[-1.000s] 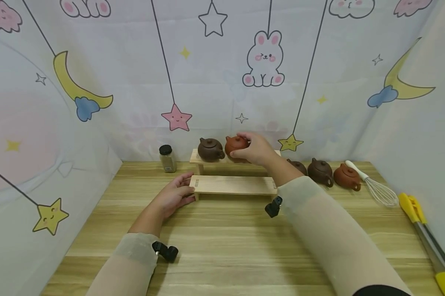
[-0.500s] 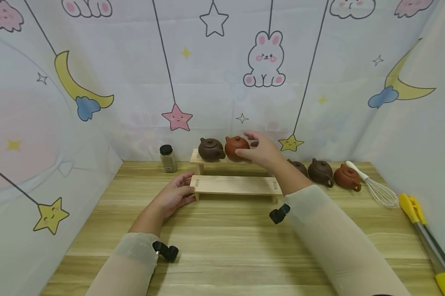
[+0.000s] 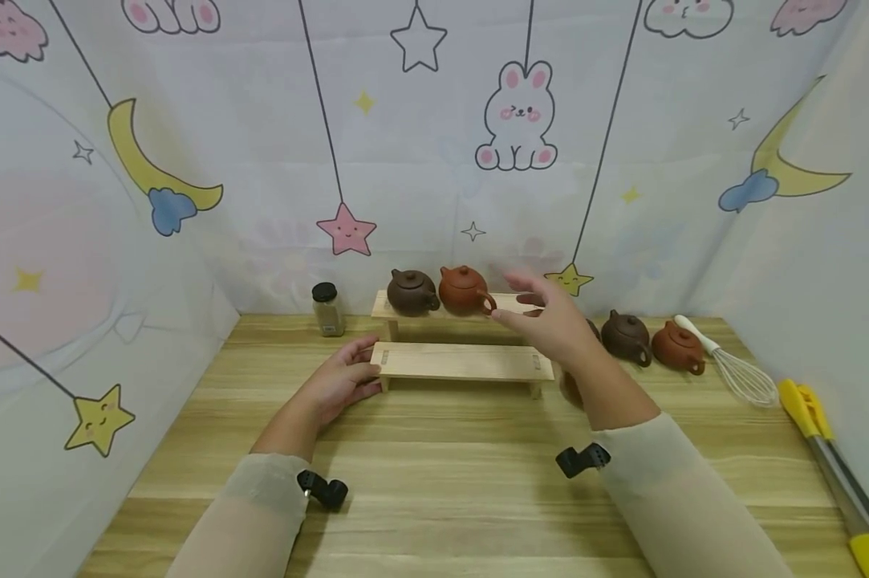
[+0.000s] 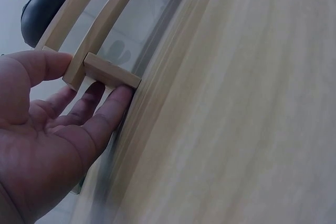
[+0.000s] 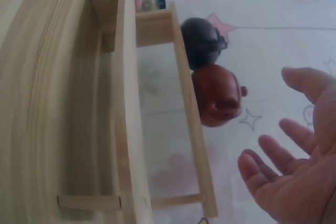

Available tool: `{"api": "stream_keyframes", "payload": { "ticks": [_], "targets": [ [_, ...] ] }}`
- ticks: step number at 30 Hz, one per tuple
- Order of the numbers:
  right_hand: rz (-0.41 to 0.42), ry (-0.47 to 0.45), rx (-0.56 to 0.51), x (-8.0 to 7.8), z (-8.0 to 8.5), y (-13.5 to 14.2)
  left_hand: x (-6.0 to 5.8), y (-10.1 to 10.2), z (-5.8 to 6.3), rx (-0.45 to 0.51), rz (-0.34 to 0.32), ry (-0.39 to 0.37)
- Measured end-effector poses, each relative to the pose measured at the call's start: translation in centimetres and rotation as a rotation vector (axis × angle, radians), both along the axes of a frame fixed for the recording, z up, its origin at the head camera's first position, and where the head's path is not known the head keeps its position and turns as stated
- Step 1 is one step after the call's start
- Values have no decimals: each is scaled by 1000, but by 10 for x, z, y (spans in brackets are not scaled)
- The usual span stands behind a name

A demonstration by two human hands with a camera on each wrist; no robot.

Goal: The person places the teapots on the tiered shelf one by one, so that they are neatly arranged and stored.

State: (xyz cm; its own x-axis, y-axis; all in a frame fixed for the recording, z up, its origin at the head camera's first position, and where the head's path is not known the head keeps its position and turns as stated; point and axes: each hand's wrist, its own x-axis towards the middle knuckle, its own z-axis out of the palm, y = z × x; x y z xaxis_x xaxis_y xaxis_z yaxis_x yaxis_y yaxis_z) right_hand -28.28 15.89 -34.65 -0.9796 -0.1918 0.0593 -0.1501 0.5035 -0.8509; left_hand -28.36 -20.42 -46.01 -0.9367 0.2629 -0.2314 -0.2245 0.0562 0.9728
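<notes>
A two-tier wooden stand (image 3: 463, 361) stands mid-table. My left hand (image 3: 340, 381) holds its left end, thumb at the board's edge and fingers against the leg (image 4: 111, 71) in the left wrist view. On the upper tier sit a dark brown teapot (image 3: 411, 292) and, right of it, a reddish-brown teapot (image 3: 463, 291) with its handle to the right. My right hand (image 3: 553, 325) hovers just right of that reddish teapot, fingers spread and holding nothing. In the right wrist view a gap separates its fingers from the reddish teapot (image 5: 218, 95).
Right of the stand are a dark teapot (image 3: 625, 337), a reddish teapot (image 3: 678, 347) and more brown pottery partly hidden by my right arm. Beyond lie a whisk (image 3: 741, 371) and yellow-handled tongs (image 3: 827, 449). A black-lidded jar (image 3: 327, 311) stands at back left.
My right hand has let go of the reddish teapot and moved right, away from it, uncovering its handle. The teapot stays on the upper tier. My left hand has not moved.
</notes>
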Motion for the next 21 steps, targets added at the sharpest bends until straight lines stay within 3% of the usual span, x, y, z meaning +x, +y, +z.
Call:
{"api": "stream_keyframes", "payload": {
  "ticks": [12,21],
  "targets": [
    [-62,20,-45,35,-22,47,0,1,-2,7,-8,0],
    [-107,17,-12,44,-39,90,0,1,-1,2,-2,-6]
  ]
}}
